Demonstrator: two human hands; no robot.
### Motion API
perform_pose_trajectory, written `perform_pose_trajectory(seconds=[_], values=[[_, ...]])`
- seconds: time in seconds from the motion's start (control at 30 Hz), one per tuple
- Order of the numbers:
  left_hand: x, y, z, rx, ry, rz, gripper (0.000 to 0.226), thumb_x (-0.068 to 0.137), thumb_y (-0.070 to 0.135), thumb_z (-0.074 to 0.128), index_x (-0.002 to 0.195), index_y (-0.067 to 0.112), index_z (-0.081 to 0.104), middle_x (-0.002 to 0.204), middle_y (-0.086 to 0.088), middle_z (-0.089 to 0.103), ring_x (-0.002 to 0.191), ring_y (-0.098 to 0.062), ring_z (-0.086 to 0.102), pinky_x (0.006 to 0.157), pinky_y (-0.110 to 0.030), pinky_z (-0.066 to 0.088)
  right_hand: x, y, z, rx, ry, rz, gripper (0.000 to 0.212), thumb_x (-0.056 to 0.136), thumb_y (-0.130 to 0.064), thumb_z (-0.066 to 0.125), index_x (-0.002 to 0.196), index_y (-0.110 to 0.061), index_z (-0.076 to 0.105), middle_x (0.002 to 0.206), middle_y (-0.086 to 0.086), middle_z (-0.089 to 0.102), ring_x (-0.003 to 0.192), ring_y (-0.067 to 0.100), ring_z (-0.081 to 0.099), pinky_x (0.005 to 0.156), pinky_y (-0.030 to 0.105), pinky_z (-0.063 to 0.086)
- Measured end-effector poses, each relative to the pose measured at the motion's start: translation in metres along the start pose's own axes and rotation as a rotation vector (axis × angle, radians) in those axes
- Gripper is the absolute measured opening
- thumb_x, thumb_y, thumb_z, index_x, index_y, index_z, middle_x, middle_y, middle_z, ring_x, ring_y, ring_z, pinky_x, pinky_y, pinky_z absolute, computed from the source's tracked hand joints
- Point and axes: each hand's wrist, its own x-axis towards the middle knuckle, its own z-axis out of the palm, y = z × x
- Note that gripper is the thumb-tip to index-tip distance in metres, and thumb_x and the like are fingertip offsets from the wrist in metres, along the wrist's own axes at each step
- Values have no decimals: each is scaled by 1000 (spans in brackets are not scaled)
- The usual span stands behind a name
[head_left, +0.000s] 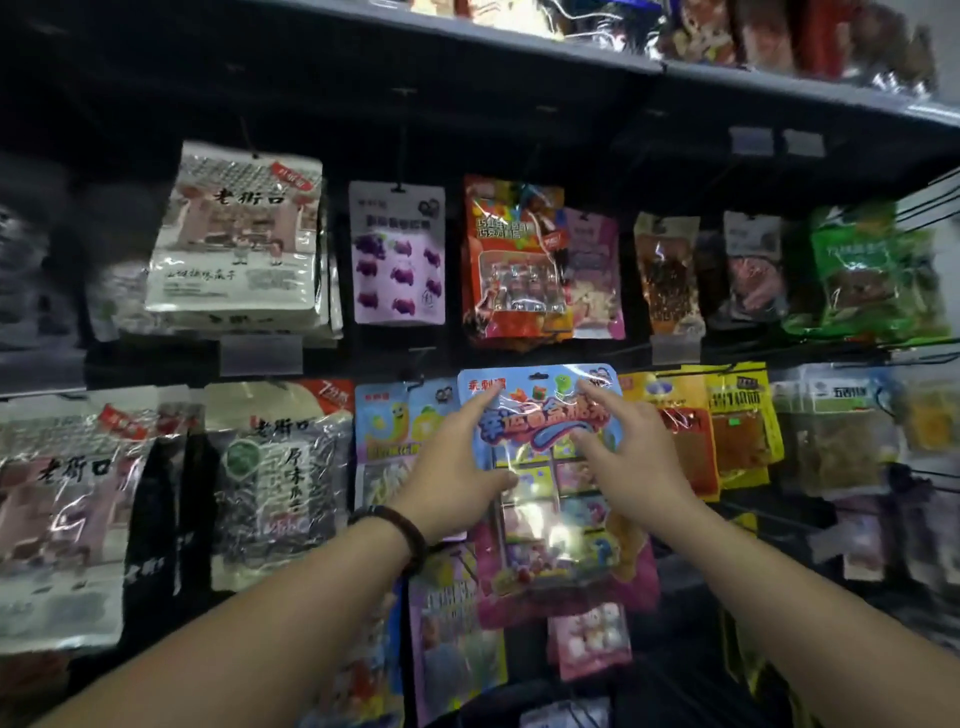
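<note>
A large blue candy bag (540, 415) with a pink lower half and clear windows hangs among the pegged snack bags, in the middle of the lower row. My left hand (457, 467), with a dark bead bracelet on its wrist, lies along the bag's left edge with straight fingers, its thumb resting on the bag's front. My right hand (634, 457) touches the front of the bag's right side, fingers spread and straight. Whether any finger reaches behind the bag is hidden.
A dark peg wall carries rows of snack bags: white seed bags (239, 234) at the left, a purple gummy bag (397, 254), an orange bag (514, 260), yellow bags (727, 426) to the right. A grey shelf (675, 67) with more goods runs overhead.
</note>
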Motion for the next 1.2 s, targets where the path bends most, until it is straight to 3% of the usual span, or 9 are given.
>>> perform_pose_trajectory(seconds=[0.1,0.2,0.33,0.47,0.6,0.83,0.93,1.1,1.2], values=[[39,5,6,-14,-15,-19,101,89,11,84,164,43,25,173,8,25,155,-26,36,102,-26,54,38,13,-3,31,22,51,53,104,-29,66,152,-45,50,156,8,39,138,29,50,108,38,48],[65,2,8,-15,-32,-53,101,88,7,84,165,41,27,173,6,26,144,-44,47,103,-51,58,63,24,1,38,38,67,51,105,-25,64,153,-41,51,152,6,42,98,20,66,62,10,49],[85,-8,15,-16,-61,-121,104,87,4,85,165,40,26,170,3,33,135,-34,58,89,-39,62,83,31,10,7,-1,74,48,107,-22,60,153,-34,51,147,8,36,60,11,51,47,10,43],[91,-15,21,-12,-118,-173,105,88,1,82,166,38,24,170,-3,33,72,-17,69,60,-26,56,89,47,23,25,-32,105,47,108,-24,58,153,-35,50,151,8,36,52,14,55,48,19,46],[92,-15,25,-6,-134,-177,101,91,-2,78,167,34,22,171,-4,31,40,-4,56,46,-16,47,89,61,26,46,-55,112,49,109,-27,56,156,-36,48,153,10,34,49,13,51,49,20,45],[113,-43,35,46,-132,-288,107,90,5,80,167,43,16,159,-9,46,57,-19,61,53,-29,53,104,56,45,-8,-197,259,64,105,-28,61,161,-45,34,165,10,10,73,31,68,71,40,64],[123,-54,38,77,-132,-317,103,92,16,80,166,44,14,165,-5,41,100,-35,74,62,-29,53,113,56,54,-31,-242,297,69,104,-27,61,162,-46,30,167,14,4,76,30,66,76,42,65],[125,-60,35,85,-135,-324,99,93,18,78,167,40,16,169,-4,34,79,-20,69,73,-35,61,106,55,60,-98,-267,272,70,104,-26,63,164,-41,29,171,14,-2,124,40,60,81,35,60],[108,-57,29,148,-141,-295,94,95,21,76,168,34,18,172,-4,30,89,-16,70,72,-29,59,89,49,55,-147,-280,208,68,105,-28,62,164,-36,30,169,13,8,120,35,57,88,32,54]])
